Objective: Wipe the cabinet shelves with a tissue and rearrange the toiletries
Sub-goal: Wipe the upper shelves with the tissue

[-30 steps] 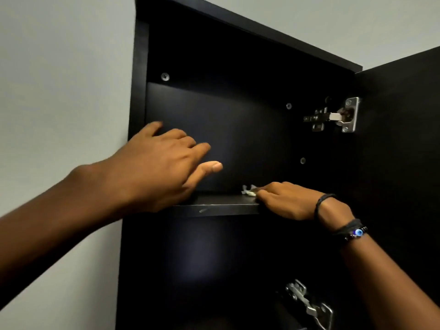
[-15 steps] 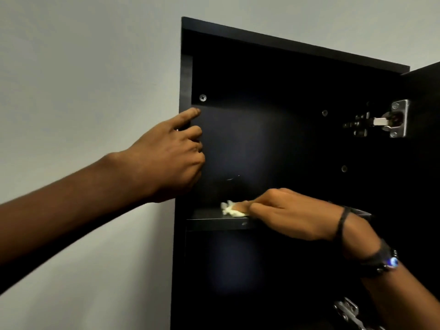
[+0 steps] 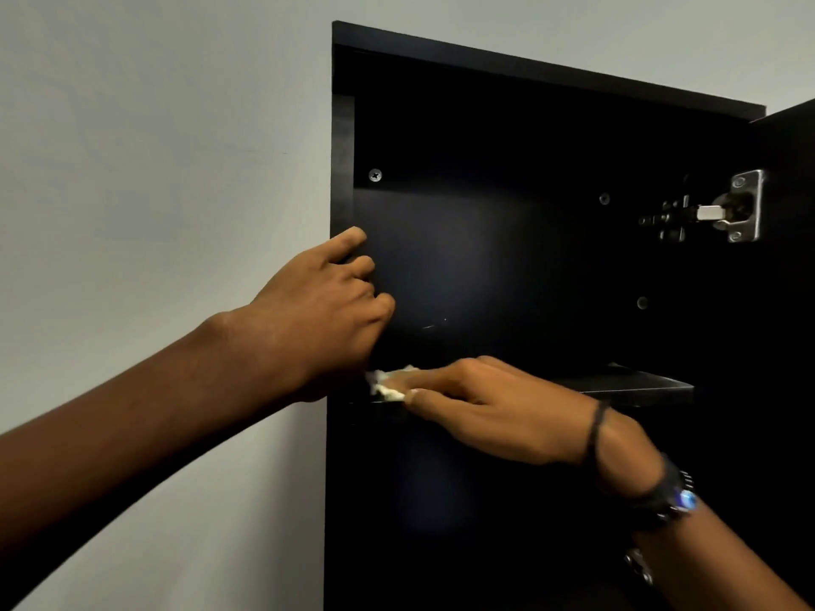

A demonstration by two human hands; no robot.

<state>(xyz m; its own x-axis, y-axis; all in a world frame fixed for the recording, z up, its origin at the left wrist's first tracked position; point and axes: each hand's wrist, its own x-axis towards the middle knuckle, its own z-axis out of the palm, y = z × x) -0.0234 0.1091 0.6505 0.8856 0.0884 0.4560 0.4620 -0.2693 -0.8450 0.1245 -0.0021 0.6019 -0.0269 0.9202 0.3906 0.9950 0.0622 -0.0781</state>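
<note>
A black wall cabinet [image 3: 485, 240] stands open, with one dark shelf [image 3: 639, 385] across its middle. My right hand [image 3: 494, 412] lies flat on the shelf near its left end and presses a crumpled white tissue [image 3: 388, 383] under the fingertips. My left hand [image 3: 326, 310] is at the cabinet's left side panel [image 3: 342, 178], fingers curled over its front edge. No toiletries are visible on the shelf. The space below the shelf is too dark to read.
The cabinet door [image 3: 789, 302] hangs open at the right on a metal hinge [image 3: 723, 211]. A plain grey wall [image 3: 154, 169] runs to the left of the cabinet. A watch and bands sit on my right wrist [image 3: 661, 496].
My right hand has slid the tissue leftward along the shelf to its left end. My left hand moved from hovering in front of the opening to gripping the left panel edge. The view shifted left.
</note>
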